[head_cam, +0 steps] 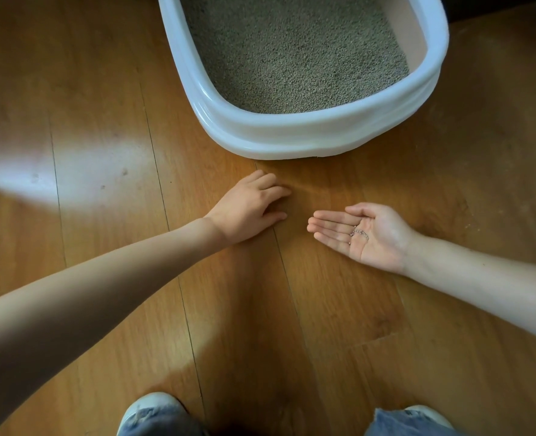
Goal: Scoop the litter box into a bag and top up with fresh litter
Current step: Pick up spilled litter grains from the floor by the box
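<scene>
Two shoes [148,412] and frayed jeans hems [399,423], cut off by the bottom edge, stand on a wooden floor [103,215]. Left hand [249,207]: palm down on the floor, fingers loosely bent with the tips hidden under the hand, holding nothing; right hand [362,234]: palm up with fingers straight, a few litter grains [359,232] lying in the palm, too small to count. White litter box [307,130]: on the floor just beyond both hands, holding grey litter [292,55], its far end cut off by the top edge.
</scene>
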`<state>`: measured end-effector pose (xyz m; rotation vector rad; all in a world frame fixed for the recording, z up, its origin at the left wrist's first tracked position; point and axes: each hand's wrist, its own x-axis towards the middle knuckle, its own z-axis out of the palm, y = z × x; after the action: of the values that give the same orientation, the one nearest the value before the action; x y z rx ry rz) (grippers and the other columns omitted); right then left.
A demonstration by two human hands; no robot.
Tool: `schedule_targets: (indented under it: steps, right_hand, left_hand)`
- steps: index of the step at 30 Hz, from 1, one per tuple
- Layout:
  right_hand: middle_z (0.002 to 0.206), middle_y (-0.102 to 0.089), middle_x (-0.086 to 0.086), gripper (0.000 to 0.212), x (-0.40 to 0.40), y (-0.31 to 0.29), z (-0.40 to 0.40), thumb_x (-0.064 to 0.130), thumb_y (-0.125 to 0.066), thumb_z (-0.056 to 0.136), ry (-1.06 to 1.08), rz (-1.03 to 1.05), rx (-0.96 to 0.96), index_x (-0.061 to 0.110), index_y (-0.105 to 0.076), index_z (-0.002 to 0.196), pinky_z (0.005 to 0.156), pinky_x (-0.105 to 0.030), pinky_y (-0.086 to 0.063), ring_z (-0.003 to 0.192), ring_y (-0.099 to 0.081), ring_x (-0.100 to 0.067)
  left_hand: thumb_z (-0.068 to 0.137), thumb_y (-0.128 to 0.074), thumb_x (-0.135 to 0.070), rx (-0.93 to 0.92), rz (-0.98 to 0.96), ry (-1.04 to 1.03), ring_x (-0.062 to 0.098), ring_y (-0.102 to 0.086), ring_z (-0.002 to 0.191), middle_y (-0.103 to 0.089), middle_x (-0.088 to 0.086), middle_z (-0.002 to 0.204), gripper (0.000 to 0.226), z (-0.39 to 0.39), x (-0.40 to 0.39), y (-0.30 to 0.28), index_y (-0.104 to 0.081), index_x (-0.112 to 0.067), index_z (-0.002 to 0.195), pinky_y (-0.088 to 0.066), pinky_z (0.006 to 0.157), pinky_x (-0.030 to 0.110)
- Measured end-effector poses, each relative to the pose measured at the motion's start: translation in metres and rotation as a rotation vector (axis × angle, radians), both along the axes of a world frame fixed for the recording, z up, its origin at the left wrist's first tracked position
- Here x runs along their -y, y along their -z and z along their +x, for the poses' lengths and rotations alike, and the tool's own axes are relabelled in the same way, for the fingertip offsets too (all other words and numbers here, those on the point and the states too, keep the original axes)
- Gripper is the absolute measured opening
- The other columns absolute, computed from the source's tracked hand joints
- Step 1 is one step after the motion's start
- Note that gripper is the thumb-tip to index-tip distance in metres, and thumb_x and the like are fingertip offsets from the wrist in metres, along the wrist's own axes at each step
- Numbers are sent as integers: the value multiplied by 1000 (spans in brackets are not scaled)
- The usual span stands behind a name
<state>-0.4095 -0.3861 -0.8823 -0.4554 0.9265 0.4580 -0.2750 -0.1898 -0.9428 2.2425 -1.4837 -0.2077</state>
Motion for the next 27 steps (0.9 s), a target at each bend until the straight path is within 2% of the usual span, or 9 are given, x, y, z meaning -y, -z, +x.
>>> schedule_targets:
  steps: [5,9,12,17,19,21,23,25,27]
  right_hand:
    - [118,-63,-28,46,1,0,-1,16,-32,96,4,-11,-9,-14,-64,107,88,-46,-54,106,-65,-37]
    - [118,-63,-28,46,1,1,-1,17,-31,96,3,-14,-11,-14,-65,107,87,-45,-54,106,-65,-37]
    - [118,-63,-29,46,1,1,-1,16,-31,96,5,-22,-13,-15,-64,107,87,-45,-55,106,-65,-37]
    - [118,-62,-30,46,-1,0,1,16,-32,95,11,-30,-23,-16,-64,107,88,-46,-54,107,-65,-38]
    - [117,-63,-30,46,-3,-2,1,16,-31,96,9,-35,-31,-16,-64,106,87,-46,-54,105,-65,-38]
    - [115,-63,-31,47,-5,-3,2,16,-31,97,-13,-58,-38,-15,-65,106,85,-46,-55,101,-67,-39]
    - [111,-65,-30,45,-10,-5,1,17,-32,99,-37,-94,-53,-13,-64,108,81,-46,-56,97,-68,-39]
    - [106,-68,-27,40,-14,-6,0,19,-34,101,-43,-108,-50,-11,-61,107,76,-46,-59,92,-70,-36]
    - [96,-64,-20,31,-20,-8,1,19,-38,99,-42,-102,-33,-4,-57,103,70,-42,-60,87,-69,-30]
  left_hand:
    - [91,-50,-24,47,-35,86,26,-55,76,-61,8,88,28,-2,9,-1,-69,-4,94,-51,67,39]
    - [96,-44,-13,182,-37,124,26,-53,69,-57,11,81,24,-7,10,2,-63,-1,86,-48,61,38]
    - [96,-38,-9,336,43,118,27,-51,66,-53,13,78,25,-14,12,3,-59,0,86,-47,59,38]
    - [90,-43,-2,521,266,213,26,-47,62,-52,11,75,15,-20,15,-4,-58,1,89,-42,58,35]
    - [90,-39,-4,472,267,140,26,-47,62,-52,12,75,19,-22,16,-15,-57,2,89,-41,58,36]
    - [91,-27,0,361,145,25,26,-41,62,-49,13,74,28,-29,19,-30,-54,0,86,-39,57,37]
    - [86,-39,7,212,45,-32,22,-35,64,-45,10,75,16,-41,22,-47,-50,-4,84,-38,58,35]
    - [83,-54,6,130,-8,-25,19,-33,67,-43,6,78,13,-56,28,-61,-49,-6,84,-35,61,31]
    - [86,-53,1,124,-31,28,18,-35,69,-45,5,80,8,-66,32,-68,-51,-7,87,-30,63,28]
